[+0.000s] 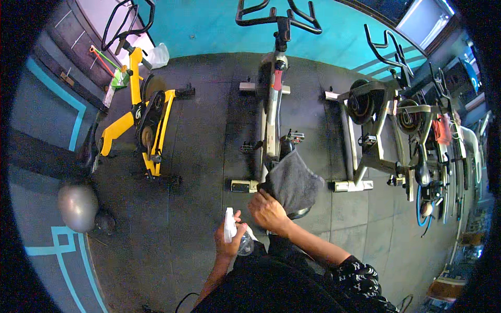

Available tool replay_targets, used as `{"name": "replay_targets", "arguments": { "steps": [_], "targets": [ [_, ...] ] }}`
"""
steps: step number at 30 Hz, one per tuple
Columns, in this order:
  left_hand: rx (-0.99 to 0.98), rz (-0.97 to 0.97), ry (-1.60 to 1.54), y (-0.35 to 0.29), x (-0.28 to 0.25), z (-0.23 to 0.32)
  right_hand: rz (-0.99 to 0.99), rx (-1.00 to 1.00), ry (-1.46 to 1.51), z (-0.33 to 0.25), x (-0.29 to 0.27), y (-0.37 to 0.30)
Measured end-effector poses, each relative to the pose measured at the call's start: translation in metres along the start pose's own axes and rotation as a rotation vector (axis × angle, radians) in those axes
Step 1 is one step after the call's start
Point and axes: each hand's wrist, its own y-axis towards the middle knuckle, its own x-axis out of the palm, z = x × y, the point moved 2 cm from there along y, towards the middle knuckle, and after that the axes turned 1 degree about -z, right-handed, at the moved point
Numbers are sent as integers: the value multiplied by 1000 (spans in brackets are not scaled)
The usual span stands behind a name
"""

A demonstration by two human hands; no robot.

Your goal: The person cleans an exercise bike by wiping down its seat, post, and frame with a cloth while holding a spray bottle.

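Low in the middle, my left hand (225, 246) is closed around a spray bottle (229, 223) with a white trigger head and a clear body. To its right, the fingers of my right hand (268, 213) pinch the left edge of a dark grey cloth (296, 182). The cloth hangs spread over the near end of a grey exercise bike (271, 120), where a rounded black part, apparently the saddle (300, 213), shows below it. Whether the cloth rests on that part I cannot tell. The bike's black handlebars (282, 22) are at the far end.
A yellow exercise bike (136, 112) stands to the left, with a grey ball (78, 207) nearer me. More grey bikes (373, 120) line the right side, one with an orange cloth (442, 130) on it. A green dustpan (120, 78) is by the far left wall. Dark mats (203, 208) cover the floor.
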Motion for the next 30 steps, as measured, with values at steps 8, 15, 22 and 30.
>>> {"name": "replay_targets", "arguments": {
  "steps": [8, 15, 22, 30],
  "targets": [
    [58, -35, 66, 0, -7, -8, -81, -168, -141, -5, -8, -60],
    [66, 55, 57, -9, -13, -11, 112, -99, -126, 15, -3, -97],
    [63, 85, 5, -20, -10, 0, 499, 425, 84, 14, 15, -106],
    [37, 45, 23, -30, -10, -5, 846, 987, 429, -1, 18, -79]
  ]
}}
